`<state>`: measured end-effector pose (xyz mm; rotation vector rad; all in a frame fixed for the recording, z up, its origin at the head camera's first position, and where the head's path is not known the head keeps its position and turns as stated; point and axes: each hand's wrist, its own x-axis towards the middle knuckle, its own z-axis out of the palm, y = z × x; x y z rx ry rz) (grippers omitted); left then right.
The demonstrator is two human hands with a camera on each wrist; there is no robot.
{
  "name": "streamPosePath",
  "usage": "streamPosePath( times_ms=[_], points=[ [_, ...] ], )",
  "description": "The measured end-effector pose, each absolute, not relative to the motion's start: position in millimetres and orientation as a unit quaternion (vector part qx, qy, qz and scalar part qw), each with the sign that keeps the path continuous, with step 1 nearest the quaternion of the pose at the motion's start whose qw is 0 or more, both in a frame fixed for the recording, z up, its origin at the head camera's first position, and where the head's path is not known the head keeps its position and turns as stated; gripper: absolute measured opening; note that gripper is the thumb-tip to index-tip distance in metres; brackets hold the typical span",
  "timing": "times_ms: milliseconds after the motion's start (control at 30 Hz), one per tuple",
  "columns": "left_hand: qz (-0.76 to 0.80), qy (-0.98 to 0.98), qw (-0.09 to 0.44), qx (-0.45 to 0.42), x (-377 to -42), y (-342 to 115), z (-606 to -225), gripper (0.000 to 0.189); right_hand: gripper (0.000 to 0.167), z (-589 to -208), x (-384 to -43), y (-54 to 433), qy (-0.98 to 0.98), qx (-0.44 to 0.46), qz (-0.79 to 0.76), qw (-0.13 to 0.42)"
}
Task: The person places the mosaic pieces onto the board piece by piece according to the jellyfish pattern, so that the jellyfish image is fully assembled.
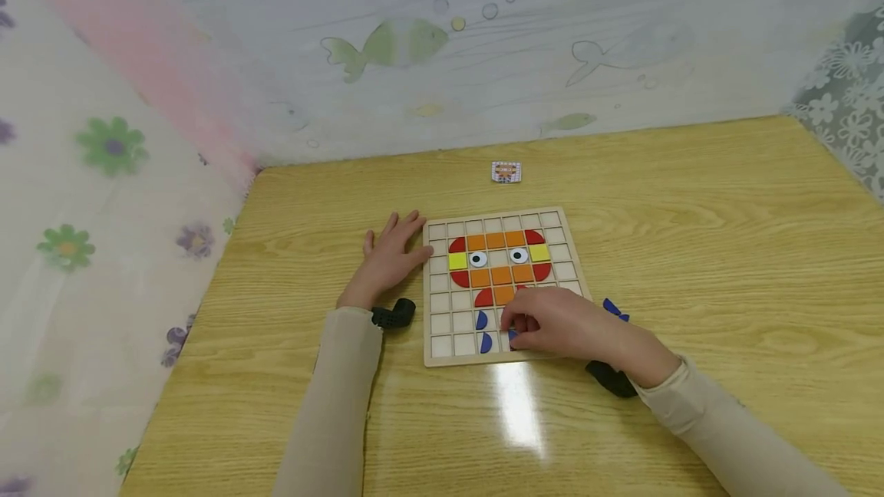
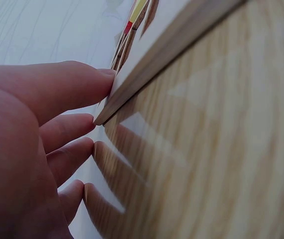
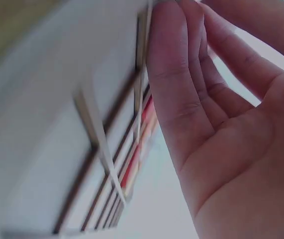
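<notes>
A wooden grid board (image 1: 442,324) lies on the table, with a figure of colored pieces in its cells. My left hand (image 1: 392,259) rests at the board's upper left edge, fingers spread, thumb touching the frame; the left wrist view shows the thumb (image 2: 89,82) on that edge. Over the lower cells, my right hand (image 1: 562,320) pinches a small blue piece (image 1: 512,337), mostly hidden by the thumb and fingers. Two blue half-circles (image 1: 486,343) sit in the column to its left. Curled fingers fill the right wrist view, their tips cut off at the top.
Orange squares (image 1: 495,240), red quarter-circles (image 1: 459,245), yellow squares (image 1: 458,261) and two eye pieces (image 1: 477,259) fill cells higher up. Loose blue pieces (image 1: 611,307) lie right of the board. A small picture card (image 1: 506,172) lies behind it, before the curtained wall.
</notes>
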<state>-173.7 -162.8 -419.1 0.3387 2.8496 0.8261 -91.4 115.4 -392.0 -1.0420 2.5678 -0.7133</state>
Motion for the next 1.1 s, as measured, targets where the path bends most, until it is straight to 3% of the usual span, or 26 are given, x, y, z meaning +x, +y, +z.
streamPosePath(
  times_ms=[600,933,1100],
  points=[
    [0.286,0.948,0.076,0.117,-172.1,-163.0,-417.6,0.058,0.015,-373.7,-119.5,169.5,0.915,-0.294,-0.245,0.129],
    [0.28,0.95,0.077,0.116,-172.0,-162.8,-418.9,0.059,0.006,-383.9,-122.0,201.3,0.923,-0.268,-0.23,0.153],
    [0.277,0.951,0.077,0.112,-172.5,-162.5,-420.1,0.059,0.016,-386.1,-121.9,215.8,0.92,-0.275,-0.229,0.16]
  ],
)
